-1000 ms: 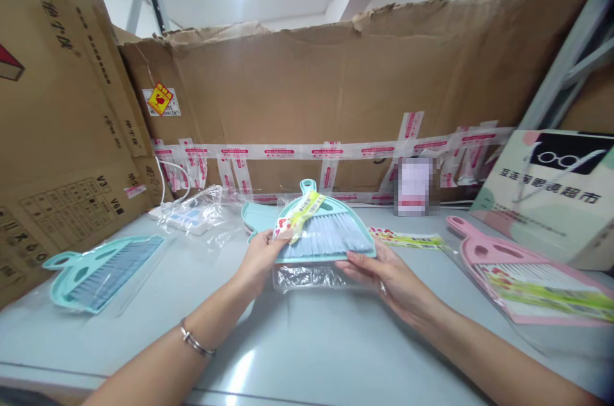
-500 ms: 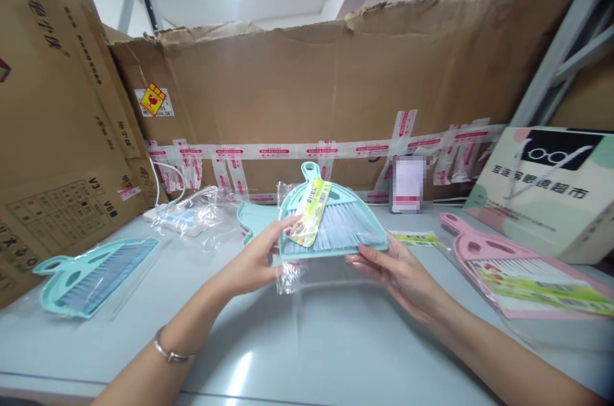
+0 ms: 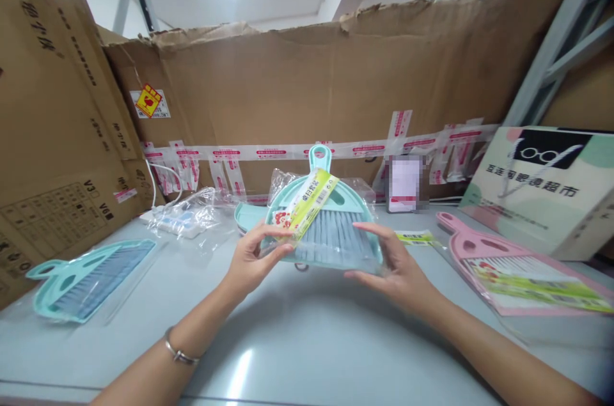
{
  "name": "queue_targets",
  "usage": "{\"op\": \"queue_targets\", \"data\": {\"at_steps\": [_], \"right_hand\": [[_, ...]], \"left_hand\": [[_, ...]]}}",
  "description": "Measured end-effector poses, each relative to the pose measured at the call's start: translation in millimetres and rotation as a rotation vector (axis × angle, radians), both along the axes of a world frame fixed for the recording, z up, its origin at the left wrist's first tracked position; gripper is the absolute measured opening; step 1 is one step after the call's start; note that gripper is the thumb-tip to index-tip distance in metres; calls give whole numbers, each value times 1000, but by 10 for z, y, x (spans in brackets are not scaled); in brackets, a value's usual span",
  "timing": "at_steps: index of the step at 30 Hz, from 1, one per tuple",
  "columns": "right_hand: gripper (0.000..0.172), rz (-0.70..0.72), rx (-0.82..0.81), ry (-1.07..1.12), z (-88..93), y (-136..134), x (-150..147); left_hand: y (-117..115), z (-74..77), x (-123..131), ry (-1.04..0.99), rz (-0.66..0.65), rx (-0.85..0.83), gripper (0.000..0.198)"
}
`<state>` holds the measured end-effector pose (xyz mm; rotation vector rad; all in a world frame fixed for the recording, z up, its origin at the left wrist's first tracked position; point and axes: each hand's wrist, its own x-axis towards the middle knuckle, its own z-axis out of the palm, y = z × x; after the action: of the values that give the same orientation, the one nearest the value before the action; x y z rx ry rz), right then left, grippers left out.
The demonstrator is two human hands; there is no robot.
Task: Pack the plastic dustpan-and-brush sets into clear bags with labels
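Observation:
Between my hands, raised above the table, is a mint-green dustpan and brush set [image 3: 336,233] in a clear plastic bag. Its handle points up, its grey-blue bristles face me, and a yellow-green label card [image 3: 311,201] lies slantwise over it. My left hand [image 3: 259,256] pinches the lower left corner, thumb in front. At the lower right edge my right hand [image 3: 396,265] grips the set, with fingers on the front and the thumb low. Behind the left side, part of another mint-green dustpan [image 3: 247,215] shows on the table.
Another bagged mint-green set [image 3: 91,281] lies at left, a pink dustpan set [image 3: 518,278] at right. Farther back are a plastic-wrapped power strip [image 3: 180,220], a phone-like object [image 3: 405,185] with a blurred screen, and a gift box [image 3: 537,195]. Cardboard [image 3: 288,86] walls the back.
The held set has turned more upright and faces me more squarely, its label swung across the front. My right hand has shifted its fingers onto the front.

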<state>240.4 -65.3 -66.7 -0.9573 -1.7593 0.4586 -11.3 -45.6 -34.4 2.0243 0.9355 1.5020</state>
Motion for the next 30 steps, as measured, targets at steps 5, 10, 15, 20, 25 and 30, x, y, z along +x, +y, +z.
{"op": "queue_targets", "data": {"at_steps": [5, 10, 15, 20, 25, 30], "right_hand": [[18, -153, -36, 188, 40, -32, -176], [25, -182, 0, 324, -3, 6, -226], [68, -86, -30, 473, -22, 1, -319], [83, -190, -11, 399, 24, -14, -457], [72, -135, -118, 451, 72, -14, -477], [63, -92, -120, 497, 88, -31, -459]], "left_hand": [[-15, -74, 65, -60, 45, 13, 11], [-31, -159, 147, -113, 88, -4, 16], [-49, -228, 215, -255, -21, 31, 55], [-71, -261, 221, -229, 153, 147, 54], [-66, -267, 204, -275, 124, 96, 51], [-55, -276, 204, -338, 82, 55, 46]]}}
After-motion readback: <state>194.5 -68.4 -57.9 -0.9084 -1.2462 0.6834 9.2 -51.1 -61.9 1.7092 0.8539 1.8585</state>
